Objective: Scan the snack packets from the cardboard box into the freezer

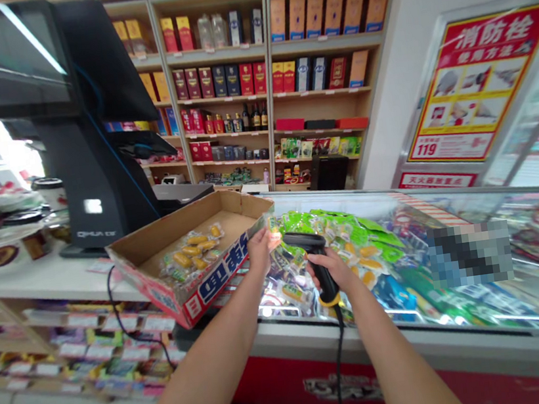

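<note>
My right hand (332, 269) is wrapped round the handle of a black barcode scanner (307, 242), whose head points left. Just in front of the scanner, my left hand (261, 251) pinches a small clear packet (273, 225) with something yellow in it; a bright glow falls on the fingertips. To the left, a shallow cardboard box (149, 290) contains several yellow snack packets (191, 252). More yellow packets (370, 265) and green packets (378, 234) lie on the glass counter to the right of the scanner.
A black checkout terminal (96, 165) stands on the white counter at left, near bowls (4, 247). The scanner's cable (340, 365) hangs over the counter's front edge. Shelves of boxed goods (221, 82) line the back wall. A red and yellow poster (485, 84) is at right.
</note>
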{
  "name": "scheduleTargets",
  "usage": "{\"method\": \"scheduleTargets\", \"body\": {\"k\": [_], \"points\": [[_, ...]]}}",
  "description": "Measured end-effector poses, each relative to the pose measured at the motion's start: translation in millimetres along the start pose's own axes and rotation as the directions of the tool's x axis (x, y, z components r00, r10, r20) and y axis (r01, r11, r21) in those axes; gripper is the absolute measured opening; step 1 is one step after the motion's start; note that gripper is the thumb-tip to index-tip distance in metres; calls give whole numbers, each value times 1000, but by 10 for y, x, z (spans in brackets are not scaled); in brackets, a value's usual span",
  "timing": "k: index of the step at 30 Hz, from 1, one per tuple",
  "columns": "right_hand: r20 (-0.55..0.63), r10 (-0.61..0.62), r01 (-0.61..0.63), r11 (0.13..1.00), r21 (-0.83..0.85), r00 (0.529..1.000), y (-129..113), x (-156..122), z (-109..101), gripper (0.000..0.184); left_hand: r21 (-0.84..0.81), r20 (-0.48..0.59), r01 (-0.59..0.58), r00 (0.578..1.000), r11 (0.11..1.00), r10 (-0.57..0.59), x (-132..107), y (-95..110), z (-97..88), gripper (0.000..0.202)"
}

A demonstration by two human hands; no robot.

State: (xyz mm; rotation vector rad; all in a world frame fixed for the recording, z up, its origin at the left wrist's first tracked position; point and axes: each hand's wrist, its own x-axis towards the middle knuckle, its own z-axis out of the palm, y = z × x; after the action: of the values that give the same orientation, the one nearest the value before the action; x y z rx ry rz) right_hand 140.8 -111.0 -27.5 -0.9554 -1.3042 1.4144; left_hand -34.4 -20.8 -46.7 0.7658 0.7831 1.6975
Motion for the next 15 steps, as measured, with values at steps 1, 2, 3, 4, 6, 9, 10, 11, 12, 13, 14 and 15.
{"method": "scheduleTargets", "body": {"k": [1, 2, 3, 4, 6, 9, 10, 11, 12, 13, 14, 15], "points": [[-3, 3, -3, 1000, 0, 1000, -2, 1, 1, 30, 0, 0, 6, 1000, 1000, -6, -2, 3, 2, 33], [-5, 5, -5, 1000, 1, 1000, -5, 1, 2, 30, 3, 4, 14, 1000, 1000, -14, -6, 8, 4, 33], [-9, 6, -6, 1000, 2, 1000, -8, 1, 3, 30, 5, 10, 22, 1000, 1000, -22, -10, 13, 6, 33], [-12, 7, -7, 1000, 4, 1000, -10, 2, 4, 30, 6, 16, 26, 1000, 1000, -27, -14, 19, 8, 33], [-14, 6, -6, 1000, 6, 1000, -11, 4, 5, 30, -2, 16, 28, 999, 1000, -28, -21, 30, 15, 34], [-1, -7, 7, 1000, 9, 1000, 1, 7, 6, 31, -22, -5, 37, 999, 999, -37, -32, 46, 26, 33], [5, -14, 14, 1000, 12, 1000, 7, 6, 6, 31, -26, -8, 42, 999, 999, -42, -39, 50, 30, 32], [9, -23, 23, 1000, 19, 1000, 12, 5, 7, 31, -27, -7, 48, 999, 998, -48, -50, 54, 35, 32], [12, -31, 30, 999, 28, 999, 14, 2, 7, 31, -26, 0, 54, 999, 998, -54, -67, 58, 40, 32], [13, -38, 37, 999, 38, 999, 9, -2, 7, 31, -27, 12, 60, 998, 998, -59, -90, 63, 49, 32], [12, -42, 42, 998, 47, 999, -4, -6, 8, 32, -30, 24, 65, 998, 997, -65, -121, 70, 62, 32], [12, -45, 44, 998, 54, 999, -28, -9, 11, 32, -37, 33, 67, 997, 997, -66, -158, 80, 80, 32]]}}
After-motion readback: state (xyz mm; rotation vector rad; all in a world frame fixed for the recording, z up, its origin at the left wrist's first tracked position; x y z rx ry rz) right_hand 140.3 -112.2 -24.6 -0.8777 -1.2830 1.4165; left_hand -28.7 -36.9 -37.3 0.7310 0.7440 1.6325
